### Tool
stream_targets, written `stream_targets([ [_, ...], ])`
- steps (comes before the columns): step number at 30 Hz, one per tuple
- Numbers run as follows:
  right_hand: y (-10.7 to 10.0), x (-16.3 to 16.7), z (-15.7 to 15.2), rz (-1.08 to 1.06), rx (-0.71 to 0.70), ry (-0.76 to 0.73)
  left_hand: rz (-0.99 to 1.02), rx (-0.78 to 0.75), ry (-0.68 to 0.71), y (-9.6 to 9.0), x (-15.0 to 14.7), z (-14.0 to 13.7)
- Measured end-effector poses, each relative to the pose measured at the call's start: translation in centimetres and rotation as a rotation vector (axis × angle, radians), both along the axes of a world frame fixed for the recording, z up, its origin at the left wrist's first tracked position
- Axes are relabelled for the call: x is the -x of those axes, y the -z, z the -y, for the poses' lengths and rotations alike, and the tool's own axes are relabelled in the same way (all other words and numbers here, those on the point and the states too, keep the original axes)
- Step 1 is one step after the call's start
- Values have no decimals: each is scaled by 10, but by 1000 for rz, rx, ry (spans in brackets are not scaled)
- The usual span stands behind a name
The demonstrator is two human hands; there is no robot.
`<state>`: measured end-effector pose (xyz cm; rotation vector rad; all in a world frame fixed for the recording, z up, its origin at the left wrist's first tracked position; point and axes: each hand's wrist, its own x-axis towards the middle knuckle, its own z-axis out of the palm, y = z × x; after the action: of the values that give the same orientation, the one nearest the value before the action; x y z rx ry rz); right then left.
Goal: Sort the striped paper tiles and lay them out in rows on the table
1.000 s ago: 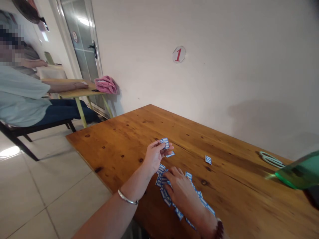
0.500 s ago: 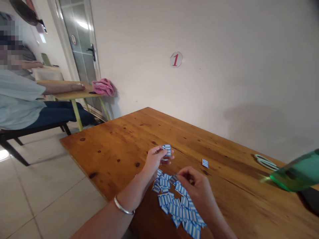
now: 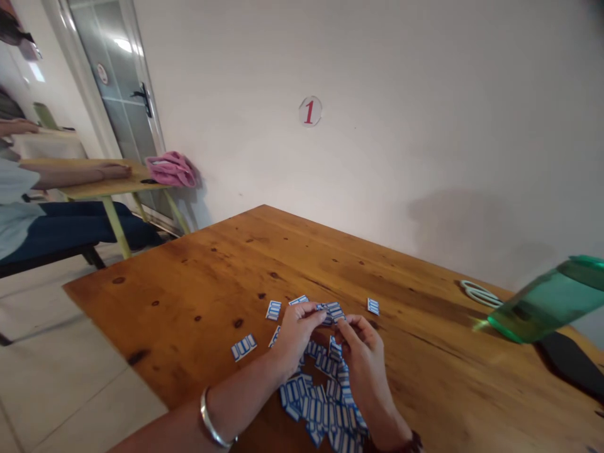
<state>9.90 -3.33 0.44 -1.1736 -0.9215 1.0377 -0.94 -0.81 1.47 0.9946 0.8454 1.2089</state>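
Left hand gripped a few striped cards just beyond the heap

A loose heap [image 3: 325,412] of small blue-and-white striped cards lay on a wooden table [image 3: 198,277], its pieces overlapping at various angles. Just beyond the heap's far edge, the left hand [image 3: 296,336] was closed on a few held cards [image 3: 334,311] of the same kind, gripping them between thumb and fingers. The right hand [image 3: 364,349], over the heap's right side, had its thumb and fingertips pinched together at the near edge of those cards; whether it gripped one of them or a separate piece could not be told. A silver bangle [image 3: 206,409] circled the left wrist, to the left of the heap.

Several single cards lay apart from the heap: a slanted card [image 3: 244,346] to its left, a second card [image 3: 273,310] beyond it and leftward, a third card [image 3: 298,299] beyond it and partly hidden by the left hand, and a fourth card [image 3: 373,306] beyond it and rightward.

Well to the right of the heap were a green see-through container [image 3: 550,302], a flat dark object [image 3: 573,365] and a looped white cord [image 3: 481,294]. Far beyond the heap and leftward, another person's forearm [image 3: 78,174] rested on a smaller table [image 3: 89,189], near a pink cloth [image 3: 172,170].
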Motion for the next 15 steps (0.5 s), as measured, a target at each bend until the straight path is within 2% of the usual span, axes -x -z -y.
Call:
stream_targets([
  [4,1,0,-1,160,-27,20,-48,10,-23,2,-2,1],
  [11,-1,1,-1,392,-80,-45,-230,-109,-88,2,1,-4],
  [15,0,-4,-2,451,-133,6,-313,-168,-41,5,2,-5],
])
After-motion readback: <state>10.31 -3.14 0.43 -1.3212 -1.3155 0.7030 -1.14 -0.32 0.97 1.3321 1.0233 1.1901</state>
